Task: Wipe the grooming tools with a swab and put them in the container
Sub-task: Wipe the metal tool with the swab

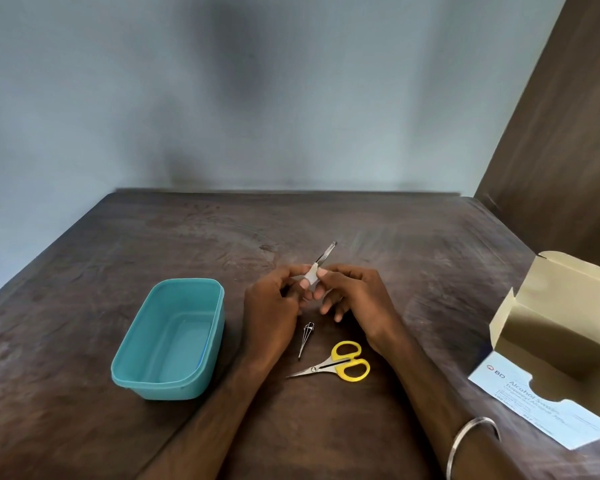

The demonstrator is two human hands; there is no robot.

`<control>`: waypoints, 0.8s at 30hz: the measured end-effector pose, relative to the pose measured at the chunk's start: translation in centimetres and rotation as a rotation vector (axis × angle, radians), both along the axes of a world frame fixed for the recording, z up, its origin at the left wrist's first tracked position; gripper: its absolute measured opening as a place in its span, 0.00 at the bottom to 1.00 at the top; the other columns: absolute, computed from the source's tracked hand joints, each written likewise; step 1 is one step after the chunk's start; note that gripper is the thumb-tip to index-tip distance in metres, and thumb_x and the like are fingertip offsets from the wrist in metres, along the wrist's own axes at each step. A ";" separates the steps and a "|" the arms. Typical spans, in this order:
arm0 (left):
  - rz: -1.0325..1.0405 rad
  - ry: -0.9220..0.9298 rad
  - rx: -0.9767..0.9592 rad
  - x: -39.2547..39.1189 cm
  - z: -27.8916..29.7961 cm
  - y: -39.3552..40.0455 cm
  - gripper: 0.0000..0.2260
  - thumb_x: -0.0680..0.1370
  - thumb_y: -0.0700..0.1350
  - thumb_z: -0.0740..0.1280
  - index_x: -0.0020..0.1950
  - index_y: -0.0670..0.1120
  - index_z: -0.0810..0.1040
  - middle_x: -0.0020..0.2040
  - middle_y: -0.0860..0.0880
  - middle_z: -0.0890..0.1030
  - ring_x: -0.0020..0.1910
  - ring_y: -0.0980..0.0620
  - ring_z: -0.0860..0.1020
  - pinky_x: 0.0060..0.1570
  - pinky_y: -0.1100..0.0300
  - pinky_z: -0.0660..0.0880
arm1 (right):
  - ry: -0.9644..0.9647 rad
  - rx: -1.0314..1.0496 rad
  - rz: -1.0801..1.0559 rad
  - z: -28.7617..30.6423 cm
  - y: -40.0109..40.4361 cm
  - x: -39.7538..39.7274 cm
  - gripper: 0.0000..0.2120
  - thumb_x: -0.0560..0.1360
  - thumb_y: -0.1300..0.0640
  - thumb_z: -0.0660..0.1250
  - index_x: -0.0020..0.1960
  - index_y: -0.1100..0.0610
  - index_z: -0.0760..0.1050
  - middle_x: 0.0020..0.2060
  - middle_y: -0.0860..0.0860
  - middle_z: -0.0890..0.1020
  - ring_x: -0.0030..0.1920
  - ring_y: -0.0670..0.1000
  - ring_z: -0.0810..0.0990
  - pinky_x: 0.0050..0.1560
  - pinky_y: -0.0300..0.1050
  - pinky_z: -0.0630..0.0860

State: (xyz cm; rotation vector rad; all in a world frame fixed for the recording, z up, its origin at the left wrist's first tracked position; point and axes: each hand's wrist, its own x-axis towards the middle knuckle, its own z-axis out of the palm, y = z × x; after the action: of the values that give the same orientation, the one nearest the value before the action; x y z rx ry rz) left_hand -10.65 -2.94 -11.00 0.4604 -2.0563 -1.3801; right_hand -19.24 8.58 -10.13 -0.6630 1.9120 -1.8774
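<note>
Both hands meet above the middle of the dark wooden table [118, 271]. Metal tweezers [326, 255] point up and to the right from between them. A small white swab [312, 274] is wrapped round the tweezers' lower part. My left hand [274, 306] and my right hand [354, 299] both pinch there; which one holds the swab and which the tweezers I cannot tell. A metal nail clipper [305, 337] lies on the table just below the hands. Small scissors [340, 362] with yellow handles lie in front of it. The teal plastic container [201, 382] stands to the left with nothing inside.
An open cardboard box of alcohol swabs [551, 358] stands at the table's right edge, its flap raised. A grey wall runs behind the table, and a dark wooden panel rises at the far right. A metal bangle [465, 441] circles my right wrist.
</note>
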 end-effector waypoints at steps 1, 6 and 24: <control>-0.008 0.004 0.010 -0.1 0.0 0.0 0.11 0.77 0.37 0.69 0.54 0.52 0.83 0.40 0.55 0.85 0.33 0.63 0.79 0.35 0.65 0.76 | -0.001 0.003 -0.003 -0.1 0.0 0.0 0.09 0.79 0.59 0.68 0.42 0.59 0.84 0.33 0.56 0.83 0.30 0.54 0.78 0.26 0.42 0.68; -0.064 0.001 0.042 -0.2 -0.2 -0.1 0.11 0.77 0.36 0.69 0.56 0.49 0.83 0.42 0.53 0.86 0.36 0.63 0.81 0.38 0.67 0.75 | 0.059 0.037 -0.049 -0.6 -0.3 -0.1 0.06 0.76 0.54 0.73 0.43 0.57 0.84 0.31 0.53 0.83 0.29 0.53 0.79 0.25 0.41 0.70; -0.206 0.032 0.591 0.2 0.5 -1.0 0.07 0.80 0.40 0.65 0.50 0.38 0.82 0.32 0.46 0.78 0.29 0.52 0.74 0.29 0.60 0.74 | 0.156 0.015 -0.057 -0.7 -0.4 0.0 0.06 0.74 0.55 0.75 0.48 0.55 0.80 0.38 0.53 0.83 0.30 0.52 0.80 0.25 0.43 0.70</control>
State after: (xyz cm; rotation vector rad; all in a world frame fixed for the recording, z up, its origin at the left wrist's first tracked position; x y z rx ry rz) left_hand -10.49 -3.98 -10.50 0.4690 -1.6782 -2.1128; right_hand -19.19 8.18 -10.83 -0.7786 2.0595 -1.8929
